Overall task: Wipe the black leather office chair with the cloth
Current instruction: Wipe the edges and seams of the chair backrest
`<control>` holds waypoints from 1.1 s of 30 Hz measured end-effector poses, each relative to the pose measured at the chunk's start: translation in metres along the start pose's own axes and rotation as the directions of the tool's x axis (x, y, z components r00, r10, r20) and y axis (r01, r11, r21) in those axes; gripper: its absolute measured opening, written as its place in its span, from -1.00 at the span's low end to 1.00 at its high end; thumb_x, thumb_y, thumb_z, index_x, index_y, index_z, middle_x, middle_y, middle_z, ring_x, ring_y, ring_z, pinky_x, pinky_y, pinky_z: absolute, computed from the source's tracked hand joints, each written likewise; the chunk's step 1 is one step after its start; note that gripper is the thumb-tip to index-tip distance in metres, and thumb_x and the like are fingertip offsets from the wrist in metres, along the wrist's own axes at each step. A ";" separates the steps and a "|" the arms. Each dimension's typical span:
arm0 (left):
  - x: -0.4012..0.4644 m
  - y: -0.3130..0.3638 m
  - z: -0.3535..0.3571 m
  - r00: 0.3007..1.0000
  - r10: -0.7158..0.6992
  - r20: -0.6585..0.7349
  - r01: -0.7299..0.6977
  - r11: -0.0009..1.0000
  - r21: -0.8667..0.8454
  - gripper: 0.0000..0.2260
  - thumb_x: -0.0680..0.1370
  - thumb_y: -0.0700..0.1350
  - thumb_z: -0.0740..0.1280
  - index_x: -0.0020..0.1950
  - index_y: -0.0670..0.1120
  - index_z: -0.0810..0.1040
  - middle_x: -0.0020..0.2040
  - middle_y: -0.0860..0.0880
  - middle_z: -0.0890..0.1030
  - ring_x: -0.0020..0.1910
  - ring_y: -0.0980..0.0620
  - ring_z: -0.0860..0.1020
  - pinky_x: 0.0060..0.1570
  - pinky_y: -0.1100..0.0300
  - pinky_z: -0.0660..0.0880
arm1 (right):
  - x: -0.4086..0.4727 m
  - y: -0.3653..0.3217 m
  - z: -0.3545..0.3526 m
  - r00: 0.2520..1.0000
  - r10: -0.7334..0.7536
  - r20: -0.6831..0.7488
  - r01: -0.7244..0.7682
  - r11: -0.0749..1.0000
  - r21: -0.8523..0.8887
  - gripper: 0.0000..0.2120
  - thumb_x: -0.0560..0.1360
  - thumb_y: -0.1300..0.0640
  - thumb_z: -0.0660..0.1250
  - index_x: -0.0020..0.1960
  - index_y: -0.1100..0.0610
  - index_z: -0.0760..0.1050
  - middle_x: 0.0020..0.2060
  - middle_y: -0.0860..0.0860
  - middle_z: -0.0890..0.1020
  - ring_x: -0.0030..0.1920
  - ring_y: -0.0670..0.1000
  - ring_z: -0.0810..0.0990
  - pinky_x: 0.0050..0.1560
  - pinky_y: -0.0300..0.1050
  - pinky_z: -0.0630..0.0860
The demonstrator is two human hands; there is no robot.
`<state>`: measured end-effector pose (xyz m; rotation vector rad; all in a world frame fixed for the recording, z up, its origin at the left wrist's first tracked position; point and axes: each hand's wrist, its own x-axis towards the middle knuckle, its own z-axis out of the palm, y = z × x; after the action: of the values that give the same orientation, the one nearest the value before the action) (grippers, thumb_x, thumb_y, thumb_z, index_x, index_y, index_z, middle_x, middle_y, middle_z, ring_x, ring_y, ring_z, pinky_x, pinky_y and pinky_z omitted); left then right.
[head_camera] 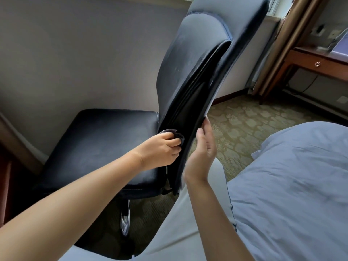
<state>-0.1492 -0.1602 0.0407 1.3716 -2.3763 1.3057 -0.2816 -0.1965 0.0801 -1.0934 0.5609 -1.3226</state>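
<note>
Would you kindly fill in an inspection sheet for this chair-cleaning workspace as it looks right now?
Surface: black leather office chair, seat faintly smudged, backrest upright.
Job's things: dark cloth bunched against the backrest's lower side edge.
Clutter: nothing seen.
Grips: left hand holds the cloth; right hand, fingers straight, rests on the backrest's rear edge.
Cables: dark cable hanging below the wooden desk.
Surroundings: patterned carpet, bed with blue-grey bedding, curtain, plain wall.
</note>
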 end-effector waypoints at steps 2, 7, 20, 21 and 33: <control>0.004 -0.005 -0.007 0.998 -0.021 -0.059 0.022 0.999 0.026 -0.80 0.52 -0.28 0.29 -0.24 -0.09 0.63 -0.21 0.04 0.62 -0.15 0.00 0.56 -0.10 0.11 0.53 | 0.000 -0.001 0.000 1.000 0.006 0.008 -0.006 1.000 0.006 -0.65 0.60 0.31 0.13 0.37 0.19 0.40 0.26 -0.11 0.52 0.26 -0.30 0.45 0.14 -0.46 0.38; 0.022 -0.026 -0.027 0.982 -0.102 -0.160 0.106 0.994 0.019 -0.77 0.58 -0.22 0.27 -0.21 -0.09 0.65 -0.15 0.03 0.66 -0.21 -0.01 0.60 -0.19 0.13 0.54 | 0.001 -0.002 0.001 0.999 0.037 0.012 -0.038 0.999 0.035 -0.66 0.61 0.29 0.13 0.36 0.18 0.41 0.24 -0.11 0.53 0.26 -0.27 0.46 0.16 -0.41 0.40; 0.066 -0.055 -0.064 0.857 -0.423 -0.294 0.420 0.904 -0.076 -0.85 0.48 -0.33 0.31 -0.05 -0.18 0.65 0.00 -0.15 0.64 -0.12 -0.11 0.58 -0.19 0.09 0.52 | 0.000 -0.010 0.004 0.996 0.090 -0.018 -0.087 0.991 0.099 -0.69 0.62 0.22 0.14 0.33 0.16 0.46 0.24 -0.03 0.57 0.25 -0.18 0.50 0.11 -0.41 0.45; 0.069 -0.057 -0.065 0.833 -0.457 -0.312 0.447 0.888 -0.107 -0.86 0.47 -0.32 0.33 -0.04 -0.18 0.65 0.00 -0.14 0.63 -0.11 -0.11 0.57 -0.19 0.09 0.51 | 0.001 -0.011 0.004 0.995 0.096 -0.023 -0.093 0.990 0.109 -0.69 0.62 0.22 0.14 0.33 0.16 0.46 0.23 -0.04 0.57 0.24 -0.19 0.51 0.07 -0.43 0.45; 0.109 -0.070 -0.079 0.553 -0.716 -0.426 0.531 0.697 -0.481 -0.87 0.52 -0.26 0.35 -0.01 -0.25 0.65 -0.06 -0.11 0.66 -0.18 -0.12 0.60 -0.12 0.04 0.54 | 0.006 -0.012 0.002 0.995 0.083 -0.050 -0.079 0.994 0.079 -0.71 0.59 0.20 0.19 0.28 0.17 0.51 0.20 -0.02 0.60 0.23 -0.16 0.53 0.23 -0.35 0.43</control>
<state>-0.1857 -0.1910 0.1849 1.2835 -1.3624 0.9063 -0.2844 -0.2000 0.0924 -0.9652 0.5837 -1.2956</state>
